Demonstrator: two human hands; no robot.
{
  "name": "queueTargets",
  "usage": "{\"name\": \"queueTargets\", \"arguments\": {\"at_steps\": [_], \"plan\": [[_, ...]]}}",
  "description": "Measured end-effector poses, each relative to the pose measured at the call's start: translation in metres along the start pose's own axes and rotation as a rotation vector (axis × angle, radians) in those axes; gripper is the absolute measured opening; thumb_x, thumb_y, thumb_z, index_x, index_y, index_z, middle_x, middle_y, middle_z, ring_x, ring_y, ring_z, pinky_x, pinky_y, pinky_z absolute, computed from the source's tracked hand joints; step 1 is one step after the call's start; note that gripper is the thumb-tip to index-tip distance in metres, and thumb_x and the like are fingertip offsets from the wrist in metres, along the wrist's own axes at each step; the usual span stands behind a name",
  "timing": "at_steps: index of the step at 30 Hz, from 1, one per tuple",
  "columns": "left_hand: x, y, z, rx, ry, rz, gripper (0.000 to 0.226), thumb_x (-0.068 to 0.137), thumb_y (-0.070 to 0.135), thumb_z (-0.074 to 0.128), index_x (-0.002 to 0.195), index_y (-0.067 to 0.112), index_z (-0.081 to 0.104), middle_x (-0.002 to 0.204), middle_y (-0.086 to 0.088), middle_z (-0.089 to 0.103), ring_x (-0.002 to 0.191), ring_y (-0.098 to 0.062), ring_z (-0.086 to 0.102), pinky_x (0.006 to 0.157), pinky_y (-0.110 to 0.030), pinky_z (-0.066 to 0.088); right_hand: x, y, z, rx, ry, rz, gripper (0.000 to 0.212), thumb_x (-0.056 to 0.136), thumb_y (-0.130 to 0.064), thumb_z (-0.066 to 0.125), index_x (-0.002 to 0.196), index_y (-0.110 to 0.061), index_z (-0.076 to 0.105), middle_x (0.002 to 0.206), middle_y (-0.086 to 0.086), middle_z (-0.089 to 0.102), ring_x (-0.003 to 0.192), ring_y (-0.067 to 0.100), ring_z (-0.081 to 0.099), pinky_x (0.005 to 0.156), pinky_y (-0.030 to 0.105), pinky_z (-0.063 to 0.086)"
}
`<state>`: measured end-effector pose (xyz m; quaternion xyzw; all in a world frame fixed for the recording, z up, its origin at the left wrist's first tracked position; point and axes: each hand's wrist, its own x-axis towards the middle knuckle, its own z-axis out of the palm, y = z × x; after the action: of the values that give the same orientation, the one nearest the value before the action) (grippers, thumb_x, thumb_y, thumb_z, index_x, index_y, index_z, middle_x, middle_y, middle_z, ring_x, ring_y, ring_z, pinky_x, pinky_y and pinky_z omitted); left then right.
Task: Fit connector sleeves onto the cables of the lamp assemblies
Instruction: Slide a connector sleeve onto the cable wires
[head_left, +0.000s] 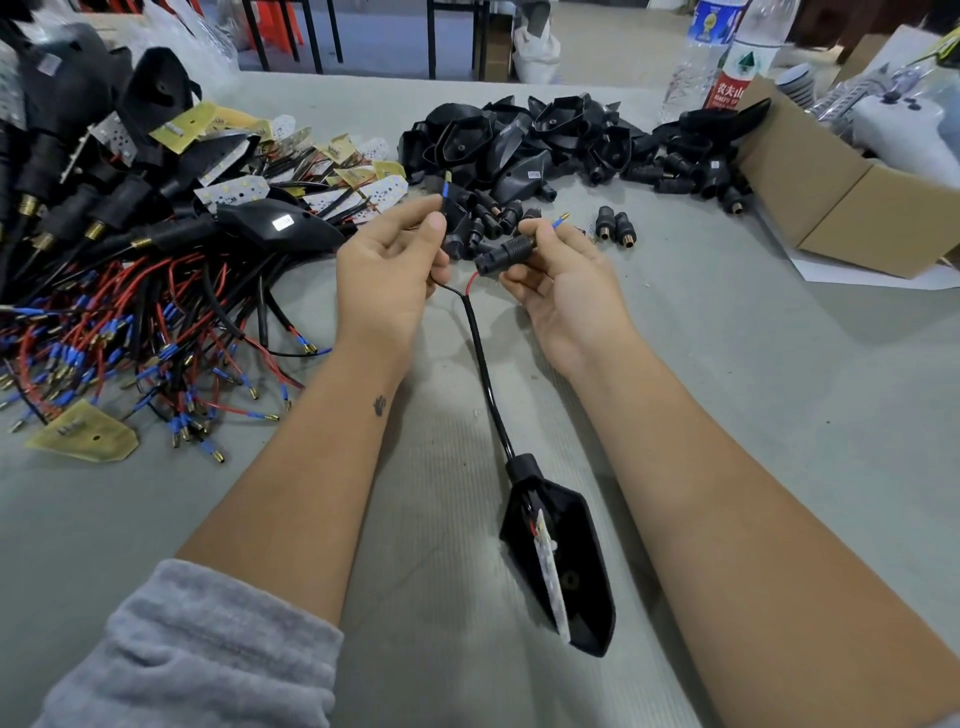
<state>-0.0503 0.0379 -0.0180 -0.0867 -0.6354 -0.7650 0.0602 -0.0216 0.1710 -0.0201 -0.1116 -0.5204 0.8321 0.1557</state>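
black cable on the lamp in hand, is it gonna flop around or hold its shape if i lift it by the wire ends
The black cable runs in a gentle curve from the hands down to the lamp housing, so it likely has some stiffness. The thin red wire bends sharply, so probably floppy. The housing would probably hang and swing.

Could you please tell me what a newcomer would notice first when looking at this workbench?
Probably the two hands at the centre: the left hand pinches the black wire, while the right hand holds a ribbed connector sleeve threaded on the red wire, whose blue-tipped end pokes out past the fingers. Their shared cable runs down to a black lamp housing lying near the person. To the left sprawls a tangle of red and black wires.
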Motion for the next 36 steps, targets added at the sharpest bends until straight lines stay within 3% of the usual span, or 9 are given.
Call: {"name": "queueTargets", "arguments": {"at_steps": [3,7,11,16,20,23,25,36], "plan": [[-0.0007,-0.0015,0.0027,0.118,-0.018,0.0,0.013,0.096,0.007,0.056,0.099,0.012,0.068,0.066,0.003,0.056,0.051,0.002,0.05,0.052,-0.008,0.039,0.0012,0.0011,-0.0005,0.015,0.012,0.002,0.025,0.104,-0.013,0.044,0.087,-0.014,0.062,0.082,0.006,0.06,0.063,0.015,0.052,0.068,0.024,0.052],[-0.0017,-0.0005,0.0055,0.179,-0.036,-0.025,0.019,0.095,0.011,0.058,0.083,0.024,0.065,0.066,0.006,0.052,0.059,-0.003,0.046,0.054,-0.009,0.036,0.0034,0.0017,-0.0011,0.049,0.02,0.007,0.025,0.104,-0.013,0.042,0.088,-0.013,0.062,0.079,0.006,0.061,0.062,0.014,0.053,0.073,0.026,0.053],[-0.0039,0.0017,0.007,0.145,-0.061,0.035,0.013,0.092,0.016,0.065,0.082,0.025,0.064,0.067,0.006,0.05,0.065,-0.007,0.042,0.056,-0.012,0.037,0.0044,0.0016,-0.002,0.089,0.025,0.019,0.025,0.104,-0.013,0.043,0.088,-0.012,0.063,0.079,0.007,0.062,0.062,0.014,0.053,0.076,0.028,0.055],[-0.0027,-0.0007,0.0037,0.155,-0.089,0.075,0.016,0.091,0.008,0.064,0.085,0.021,0.067,0.064,0.001,0.052,0.059,-0.006,0.046,0.061,-0.014,0.041,0.0051,0.0003,-0.004,0.17,0.033,0.044,0.024,0.104,-0.014,0.044,0.091,-0.011,0.063,0.083,0.008,0.062,0.065,0.016,0.055,0.083,0.034,0.056],[-0.0003,-0.0054,0.0026,0.26,-0.076,0.103,0.023,0.091,0.009,0.064,0.079,0.028,0.067,0.069,0.008,0.059,0.064,-0.005,0.053,0.068,-0.017,0.045,0.0046,-0.0001,-0.0037,0.182,0.049,0.05,0.024,0.104,-0.015,0.044,0.091,-0.012,0.063,0.082,0.008,0.06,0.065,0.016,0.056,0.081,0.032,0.057],[0.0006,-0.0071,0.0006,0.289,-0.053,0.095,0.025,0.093,0.009,0.06,0.081,0.029,0.065,0.082,0.006,0.063,0.058,-0.001,0.062,0.06,-0.02,0.05,0.0035,-0.0006,-0.0033,0.191,0.053,0.051,0.024,0.104,-0.015,0.044,0.09,-0.012,0.063,0.079,0.007,0.06,0.063,0.015,0.057,0.08,0.032,0.057],[0.0008,-0.0072,-0.0001,0.293,-0.073,0.092,0.026,0.093,0.005,0.058,0.084,0.029,0.065,0.08,0.006,0.064,0.054,0.002,0.061,0.055,-0.017,0.049,0.0036,-0.001,-0.0033,0.194,0.055,0.054,0.024,0.104,-0.015,0.044,0.089,-0.012,0.063,0.078,0.006,0.061,0.062,0.015,0.057,0.076,0.03,0.058],[-0.0022,-0.0033,0.0011,0.304,-0.138,0.063,0.025,0.089,0.003,0.06,0.08,0.025,0.068,0.072,-0.003,0.063,0.064,-0.009,0.052,0.059,-0.015,0.043,0.0056,-0.0014,-0.0049,0.26,0.109,0.058,0.023,0.103,-0.014,0.045,0.089,-0.009,0.063,0.082,0.01,0.061,0.062,0.016,0.056,0.069,0.027,0.059]]}}
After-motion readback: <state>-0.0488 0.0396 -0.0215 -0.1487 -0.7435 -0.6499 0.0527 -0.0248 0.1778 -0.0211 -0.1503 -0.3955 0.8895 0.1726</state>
